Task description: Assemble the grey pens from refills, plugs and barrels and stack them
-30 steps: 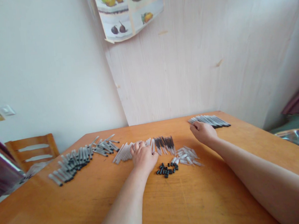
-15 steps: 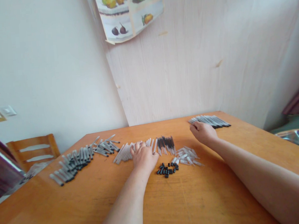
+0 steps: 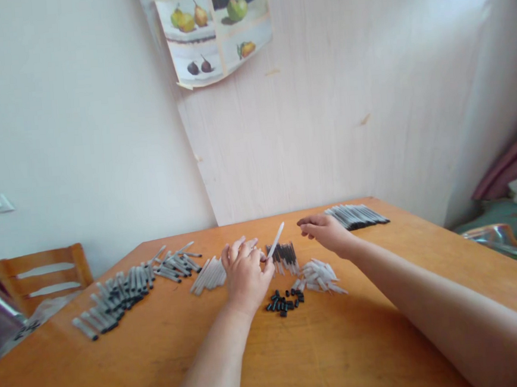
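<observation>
My left hand [image 3: 245, 271] is lifted a little over the wooden table [image 3: 297, 345] and pinches a clear pen barrel [image 3: 275, 240] between thumb and fingers, its far end tilted up to the right. My right hand [image 3: 324, 232] hovers to the right of that barrel, fingers loosely curled toward it, holding nothing I can see. Below the hands lie a row of clear barrels [image 3: 209, 274], a bunch of black ink refills [image 3: 283, 255], small black end plugs [image 3: 282, 303] and clear tips [image 3: 319, 272]. A neat stack of finished pens [image 3: 356, 215] sits behind my right hand.
A long heap of grey pen caps [image 3: 127, 287] stretches across the table's left part. A wooden chair back [image 3: 41, 273] stands at the far left. A fruit poster [image 3: 214, 30] hangs on the wall. Bedding [image 3: 507, 233] lies at the right.
My left hand has lifted a clear barrel out of the row. My right hand has left the finished pens and moved left toward the barrel. The camera has tipped down slightly.
</observation>
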The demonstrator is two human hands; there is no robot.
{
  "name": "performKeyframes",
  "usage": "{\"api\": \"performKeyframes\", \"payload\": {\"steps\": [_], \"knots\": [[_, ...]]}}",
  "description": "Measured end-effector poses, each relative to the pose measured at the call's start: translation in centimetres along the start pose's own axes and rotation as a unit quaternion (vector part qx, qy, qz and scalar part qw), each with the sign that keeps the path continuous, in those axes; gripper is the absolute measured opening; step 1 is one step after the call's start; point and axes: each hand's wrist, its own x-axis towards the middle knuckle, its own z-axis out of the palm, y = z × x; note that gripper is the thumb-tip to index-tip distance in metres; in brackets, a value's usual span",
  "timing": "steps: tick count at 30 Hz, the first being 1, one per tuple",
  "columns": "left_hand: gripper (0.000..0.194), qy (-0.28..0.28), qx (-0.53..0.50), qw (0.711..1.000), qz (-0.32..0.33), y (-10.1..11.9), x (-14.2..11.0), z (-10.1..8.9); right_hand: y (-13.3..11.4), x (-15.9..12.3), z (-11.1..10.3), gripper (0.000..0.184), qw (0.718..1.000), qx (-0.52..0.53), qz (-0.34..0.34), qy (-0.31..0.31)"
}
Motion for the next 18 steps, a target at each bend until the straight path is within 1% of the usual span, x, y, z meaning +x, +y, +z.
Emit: {"api": "performKeyframes", "payload": {"steps": [3, 6, 9, 15, 18], "knots": [[0.018, 0.017, -0.016, 1.000, 0.021, 0.2, 0.0, -0.2, -1.1, -0.5, 0.7, 0.034, 0.990, 0.131, 0.029, -0.040], [0.018, 0.022, -0.031, 0.999, 0.035, 0.4, 0.0, -0.3, -1.8, -0.9, 1.1, 0.029, 0.977, 0.204, 0.040, -0.054], [0.018, 0.028, -0.040, 0.998, 0.046, 0.4, 0.0, -0.4, -2.2, -0.9, 1.2, 0.021, 0.969, 0.236, 0.033, -0.063], [0.019, 0.029, -0.042, 0.998, 0.041, 0.4, 0.1, -0.3, -2.7, -1.1, 1.3, 0.021, 0.966, 0.255, 0.015, -0.049], [0.020, 0.033, -0.050, 0.997, 0.039, 0.3, 0.1, -0.4, -3.0, -1.2, 1.3, 0.019, 0.958, 0.282, 0.007, -0.052]]}}
